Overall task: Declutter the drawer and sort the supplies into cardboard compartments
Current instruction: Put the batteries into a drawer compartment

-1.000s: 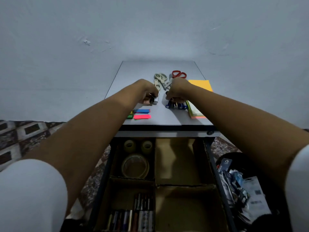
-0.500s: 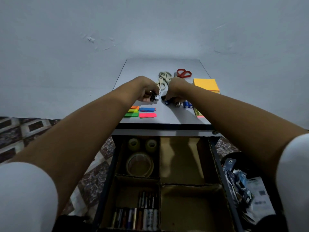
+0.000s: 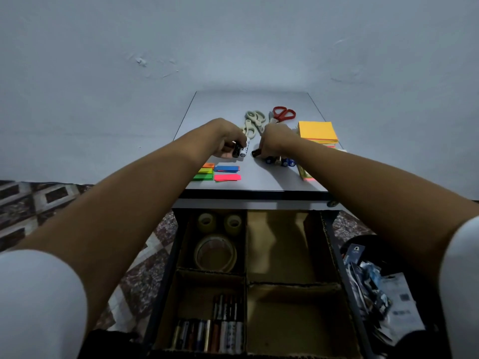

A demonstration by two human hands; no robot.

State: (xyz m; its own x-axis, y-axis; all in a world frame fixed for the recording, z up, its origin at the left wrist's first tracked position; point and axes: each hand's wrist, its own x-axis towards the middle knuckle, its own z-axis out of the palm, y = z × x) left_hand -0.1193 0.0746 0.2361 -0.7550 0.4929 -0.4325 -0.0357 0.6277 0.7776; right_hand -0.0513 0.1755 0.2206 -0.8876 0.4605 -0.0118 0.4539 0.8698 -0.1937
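Head view: both hands are seen working over the desk top (image 3: pixel 223 110), above the open drawer (image 3: pixel 335 244). The left hand (image 3: pixel 225 141) is curled round two batteries (image 3: pixel 240 151), one black and one white, seemingly gathered into a bundle so that they can be carried in one trip. The right hand (image 3: pixel 276 142) is closed on one dark battery (image 3: pixel 256 153), just beside the loose batteries (image 3: pixel 281 161) lying on the desk; roughly four are made out there, partly hidden.

Four cardboard compartments are counted in the drawer. Three tape rolls (image 3: pixel 215 251) are kept in the far-left one, and a row of batteries (image 3: pixel 217 332) in the near-left compartment (image 3: pixel 191 299), probably the goal for those in hand. One pair of red scissors (image 3: pixel 283 114), beige scissors (image 3: pixel 255 119) (one pair or two cannot be told), one stack of sticky notes (image 3: pixel 317 130) and about five index flags (image 3: pixel 225 168) are left unsorted.
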